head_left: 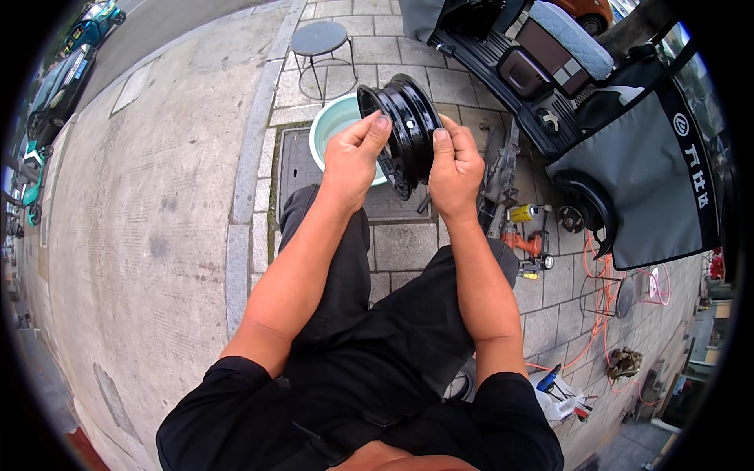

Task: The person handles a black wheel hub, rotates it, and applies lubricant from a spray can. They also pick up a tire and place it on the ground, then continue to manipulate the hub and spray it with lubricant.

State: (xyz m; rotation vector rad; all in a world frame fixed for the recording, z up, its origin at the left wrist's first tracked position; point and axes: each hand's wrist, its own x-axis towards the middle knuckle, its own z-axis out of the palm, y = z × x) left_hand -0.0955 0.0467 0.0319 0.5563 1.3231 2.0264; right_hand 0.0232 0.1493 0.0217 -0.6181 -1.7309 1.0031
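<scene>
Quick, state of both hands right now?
Left hand: closed, holding the left edge of the black wheel rim.
Right hand: closed, holding the right edge of the same rim.

Grey paving (404,247) beneath a round stool (320,38), yellow can (522,213), orange power tool (534,244) and orange hose (602,308)

Roadside repair spot (outdoors, on paving (406,247)): wheel rim (402,141), power tool (534,244).

Daylight falls on grey concrete (173,196), paving slabs (404,247) and a round stool (320,38).
</scene>
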